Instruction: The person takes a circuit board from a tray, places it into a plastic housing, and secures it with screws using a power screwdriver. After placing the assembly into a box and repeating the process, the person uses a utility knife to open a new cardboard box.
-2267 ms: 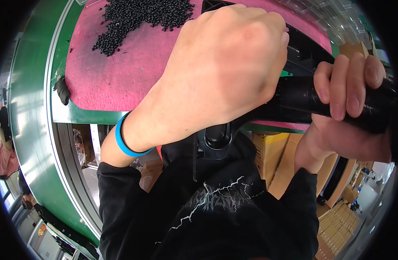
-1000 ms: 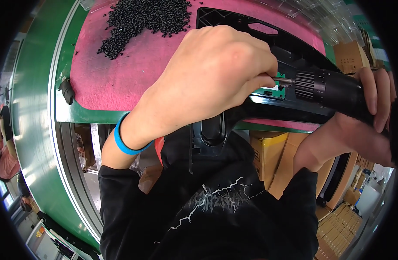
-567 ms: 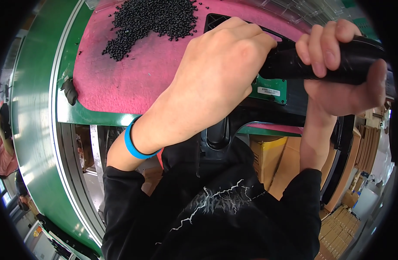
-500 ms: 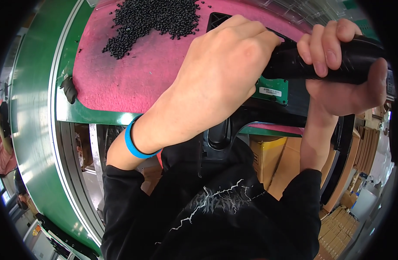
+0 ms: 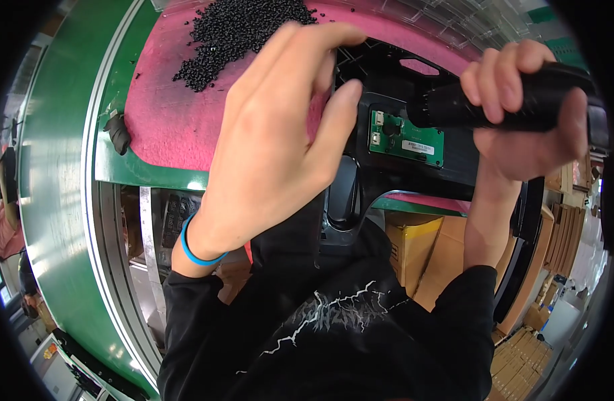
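1. Two bare hands work over a pink mat (image 5: 180, 127): the right hand (image 5: 531, 127) is wrapped tight round a black power screwdriver (image 5: 501, 103), whose tip points at a green circuit board (image 5: 406, 138).
2. The left hand (image 5: 280, 140), fingers loose and apart, grips nothing, hovering over the black plastic housing (image 5: 387, 73) that holds the board.
3. A heap of black pellets (image 5: 237, 27) lies on the mat, up and left of the hands.
4. Cardboard boxes (image 5: 434, 257) stand below the green bench edge (image 5: 146, 177).

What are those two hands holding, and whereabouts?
The right hand wraps around the body of a black power screwdriver. Whether the left hand, fingers spread over the black plastic housing, holds anything cannot be told.
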Action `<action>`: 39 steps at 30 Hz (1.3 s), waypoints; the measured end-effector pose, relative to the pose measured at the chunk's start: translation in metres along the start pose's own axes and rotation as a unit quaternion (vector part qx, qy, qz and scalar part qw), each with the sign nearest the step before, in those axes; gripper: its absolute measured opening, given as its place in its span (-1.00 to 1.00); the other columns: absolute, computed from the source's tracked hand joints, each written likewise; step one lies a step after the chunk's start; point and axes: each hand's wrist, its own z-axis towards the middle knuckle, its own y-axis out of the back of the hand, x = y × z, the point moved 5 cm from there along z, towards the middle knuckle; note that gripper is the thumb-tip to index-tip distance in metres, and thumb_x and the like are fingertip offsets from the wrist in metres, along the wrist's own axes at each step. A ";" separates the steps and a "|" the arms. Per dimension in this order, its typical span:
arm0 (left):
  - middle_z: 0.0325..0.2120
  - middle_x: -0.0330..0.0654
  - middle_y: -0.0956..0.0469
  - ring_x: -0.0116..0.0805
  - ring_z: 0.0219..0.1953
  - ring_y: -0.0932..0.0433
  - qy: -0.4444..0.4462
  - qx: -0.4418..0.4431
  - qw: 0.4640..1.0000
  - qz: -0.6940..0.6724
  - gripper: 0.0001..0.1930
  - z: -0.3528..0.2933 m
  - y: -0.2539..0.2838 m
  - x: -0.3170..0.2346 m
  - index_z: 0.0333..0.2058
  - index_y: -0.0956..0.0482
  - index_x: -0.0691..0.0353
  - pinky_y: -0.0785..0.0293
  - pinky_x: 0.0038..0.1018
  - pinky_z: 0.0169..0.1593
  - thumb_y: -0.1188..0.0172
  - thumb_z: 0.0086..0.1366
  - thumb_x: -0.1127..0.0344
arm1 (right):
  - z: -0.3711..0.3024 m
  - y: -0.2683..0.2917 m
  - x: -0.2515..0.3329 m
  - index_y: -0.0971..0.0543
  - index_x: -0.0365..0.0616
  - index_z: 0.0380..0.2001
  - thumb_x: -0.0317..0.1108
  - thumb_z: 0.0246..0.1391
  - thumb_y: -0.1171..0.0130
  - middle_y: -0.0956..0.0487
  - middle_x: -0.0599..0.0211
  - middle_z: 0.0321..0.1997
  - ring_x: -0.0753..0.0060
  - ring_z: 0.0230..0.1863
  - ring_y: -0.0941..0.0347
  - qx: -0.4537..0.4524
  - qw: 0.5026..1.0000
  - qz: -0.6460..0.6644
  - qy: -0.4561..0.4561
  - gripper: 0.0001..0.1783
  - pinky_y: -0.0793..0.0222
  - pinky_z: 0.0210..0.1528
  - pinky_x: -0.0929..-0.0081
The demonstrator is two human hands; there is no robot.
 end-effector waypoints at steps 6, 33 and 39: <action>-0.60 -0.41 -0.25 -0.64 -0.52 -0.19 0.205 0.080 0.973 -0.069 -0.57 -0.048 -0.003 0.012 0.17 -0.39 0.36 -0.08 -0.61 -0.42 -0.12 0.32 0.48 | -0.001 -0.011 -0.002 -0.50 -0.20 -0.13 0.16 0.22 0.02 -0.42 0.48 -0.48 0.63 -0.56 -0.25 0.006 1.000 -0.019 0.004 -0.43 -0.17 -0.38 0.52; 0.23 0.02 -0.26 -0.12 0.16 -0.47 0.468 0.099 0.646 -0.595 0.01 -0.133 -0.036 -0.037 0.46 0.43 0.14 -0.43 -0.12 0.19 -0.05 0.17 0.51 | -0.053 0.062 0.035 -0.19 -0.40 0.29 -0.41 0.17 -0.19 -0.11 -0.08 0.44 -0.04 0.54 0.10 -0.495 0.844 0.199 -0.063 -0.32 0.05 0.49 -0.34; 0.21 -0.01 -0.31 -0.15 0.15 -0.46 0.348 0.022 0.697 -0.627 -0.03 -0.142 0.014 -0.018 0.45 0.12 0.18 -0.42 -0.08 0.20 -0.07 0.04 0.58 | -0.082 0.019 0.105 -0.28 -0.22 0.27 -0.33 0.24 0.01 -0.25 -0.01 0.37 0.06 0.40 -0.14 -0.353 0.889 -0.197 0.216 -0.46 -0.26 0.30 -0.01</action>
